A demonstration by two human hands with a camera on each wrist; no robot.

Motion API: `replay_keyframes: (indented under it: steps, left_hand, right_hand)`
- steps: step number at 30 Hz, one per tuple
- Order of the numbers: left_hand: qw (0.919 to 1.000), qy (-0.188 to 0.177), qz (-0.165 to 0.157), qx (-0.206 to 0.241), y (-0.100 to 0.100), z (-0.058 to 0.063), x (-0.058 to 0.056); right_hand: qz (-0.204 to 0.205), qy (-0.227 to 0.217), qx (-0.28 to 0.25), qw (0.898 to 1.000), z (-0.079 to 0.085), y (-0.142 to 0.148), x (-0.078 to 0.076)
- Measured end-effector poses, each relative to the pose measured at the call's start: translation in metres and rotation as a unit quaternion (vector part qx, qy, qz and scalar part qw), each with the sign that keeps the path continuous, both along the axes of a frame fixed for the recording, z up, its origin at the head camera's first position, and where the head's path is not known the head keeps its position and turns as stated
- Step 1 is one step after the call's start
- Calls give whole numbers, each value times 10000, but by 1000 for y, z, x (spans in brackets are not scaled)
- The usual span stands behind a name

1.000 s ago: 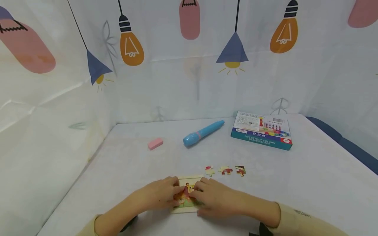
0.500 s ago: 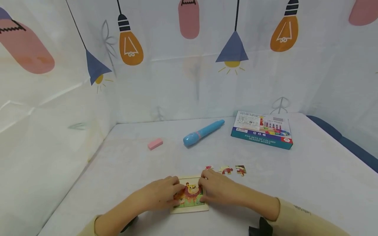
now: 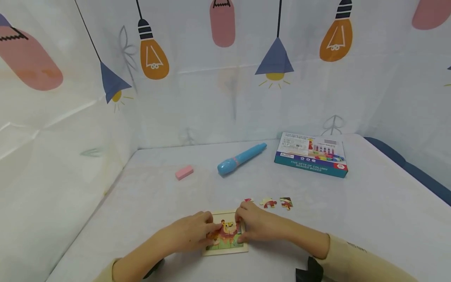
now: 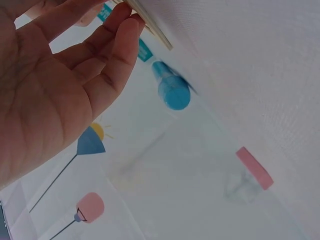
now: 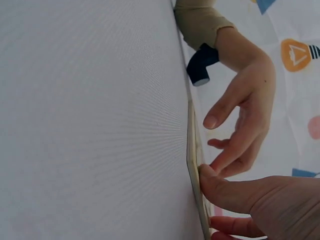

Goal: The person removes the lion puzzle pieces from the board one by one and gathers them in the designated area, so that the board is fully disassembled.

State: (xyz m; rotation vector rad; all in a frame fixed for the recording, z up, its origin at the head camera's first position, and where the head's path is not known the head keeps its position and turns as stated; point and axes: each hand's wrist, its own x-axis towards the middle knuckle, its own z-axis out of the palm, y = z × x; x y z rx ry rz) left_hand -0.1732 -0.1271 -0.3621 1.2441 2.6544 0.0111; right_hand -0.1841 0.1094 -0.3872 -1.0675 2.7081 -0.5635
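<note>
A small wooden jigsaw puzzle with a bear picture lies in its pale frame on the white table. My left hand holds its left side; in the left wrist view, bent fingers meet the frame's edge. At the right side, my right hand touches the puzzle, thumb low and fingers near the upper corner. Its thumb rests on the board in the right wrist view. Beyond this hand lie loose puzzle pieces, one of them partly covered by it.
Farther back are a pink eraser-like block, a blue microphone-shaped object and a flat box labelled for beaded columns. A white printed curtain hangs behind the table. Dark straps show near the sleeves.
My right hand has shifted right from the puzzle's middle to its right side, uncovering the bear and partly covering one loose piece. My left hand has stayed in place.
</note>
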Motion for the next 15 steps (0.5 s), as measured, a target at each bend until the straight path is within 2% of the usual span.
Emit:
replay_keyframes:
  steps: [7,15]
  left_hand:
    - [10000,-9,-32,24,1,0,1]
    - [9999,-90,-24,111,-1,1,-2]
  right_hand:
    - [-144,-330,-123,9993,0,-1,-1]
    - [-279,-136,10,9995,4,-5,0]
